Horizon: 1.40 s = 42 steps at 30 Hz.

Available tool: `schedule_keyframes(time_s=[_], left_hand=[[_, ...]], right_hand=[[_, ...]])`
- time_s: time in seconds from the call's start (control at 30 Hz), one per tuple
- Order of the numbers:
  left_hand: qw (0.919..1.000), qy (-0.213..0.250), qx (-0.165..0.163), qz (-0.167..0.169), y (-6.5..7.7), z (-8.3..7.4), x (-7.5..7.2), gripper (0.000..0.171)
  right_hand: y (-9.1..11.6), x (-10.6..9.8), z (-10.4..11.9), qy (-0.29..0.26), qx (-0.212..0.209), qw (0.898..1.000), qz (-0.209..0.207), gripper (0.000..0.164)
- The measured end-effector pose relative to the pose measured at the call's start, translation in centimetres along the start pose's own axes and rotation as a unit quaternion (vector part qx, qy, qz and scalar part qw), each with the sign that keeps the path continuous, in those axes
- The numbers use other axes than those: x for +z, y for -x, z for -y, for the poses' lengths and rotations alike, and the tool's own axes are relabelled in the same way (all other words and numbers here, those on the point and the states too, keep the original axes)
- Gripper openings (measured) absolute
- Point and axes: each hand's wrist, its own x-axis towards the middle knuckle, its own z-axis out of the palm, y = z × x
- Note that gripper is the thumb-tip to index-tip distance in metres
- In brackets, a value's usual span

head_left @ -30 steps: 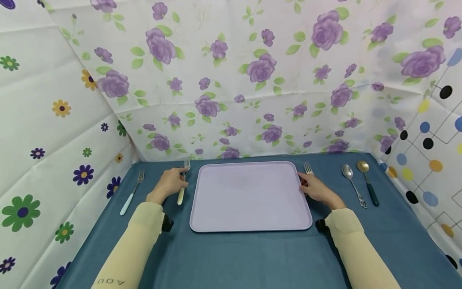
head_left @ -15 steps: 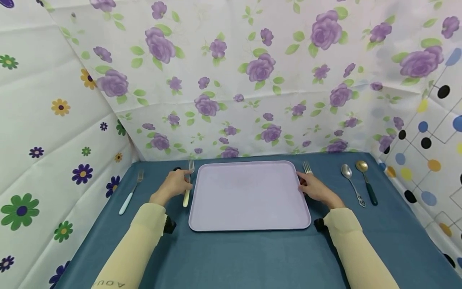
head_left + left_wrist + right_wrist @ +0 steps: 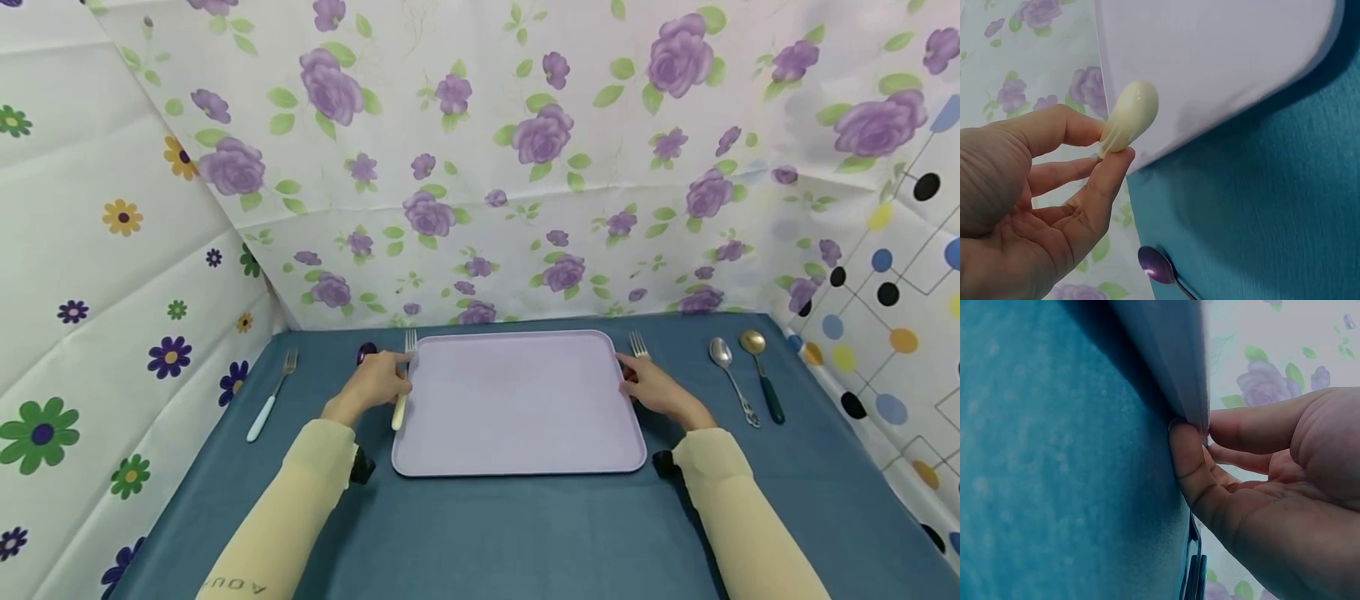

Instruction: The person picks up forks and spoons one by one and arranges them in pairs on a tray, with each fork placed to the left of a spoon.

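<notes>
My left hand (image 3: pixel 372 382) pinches a fork with a cream handle (image 3: pixel 400 412) between thumb and fingers. Its tines point to the back of the table, and it overlaps the left edge of the lilac tray (image 3: pixel 517 417) in the head view. The rounded handle end (image 3: pixel 1136 107) sticks out past the fingertips in the left wrist view. At the opposite side, my right hand (image 3: pixel 658 390) pinches the tray's right rim, thumb and finger on either face of the edge (image 3: pixel 1188 369) in the right wrist view. Behind that hand lies another fork (image 3: pixel 639 343), its handle hidden.
A purple spoon (image 3: pixel 1157 265) lies beyond my left hand. Farther left is a fork with a pale blue handle (image 3: pixel 261 418). On the right lie a silver spoon (image 3: pixel 722 353) and a gold spoon with a dark green handle (image 3: pixel 772 402). Patterned cloths enclose the blue table (image 3: pixel 480 533).
My left hand has moved right with the fork, from beside the tray to its left edge, uncovering the purple spoon. The right hand has stayed at the tray's rim.
</notes>
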Motion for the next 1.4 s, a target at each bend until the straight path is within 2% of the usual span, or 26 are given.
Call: schedule_keyframes(time_s=[0.43,0.77,1.0,1.4], left_hand=[[0.9999,-0.008,0.001,0.012,-0.1,-0.9,0.8,0.064],[0.9997,0.006,-0.014,0.019,-0.5,-1.0,1.9,0.060],[0.9995,0.014,-0.018,0.020,-0.6,-1.2,2.5,0.064],[0.9995,0.010,-0.021,0.021,-0.2,-1.4,3.2,0.064]], right_hand=[[0.1,0.1,0.4,0.007,0.004,1.000,0.002,0.059],[-0.1,0.0,0.1,0.003,-0.002,1.000,0.004,0.060],[0.1,0.0,0.3,-0.004,0.004,1.000,0.004,0.060],[0.2,0.1,0.4,0.001,0.006,1.000,0.000,0.059]])
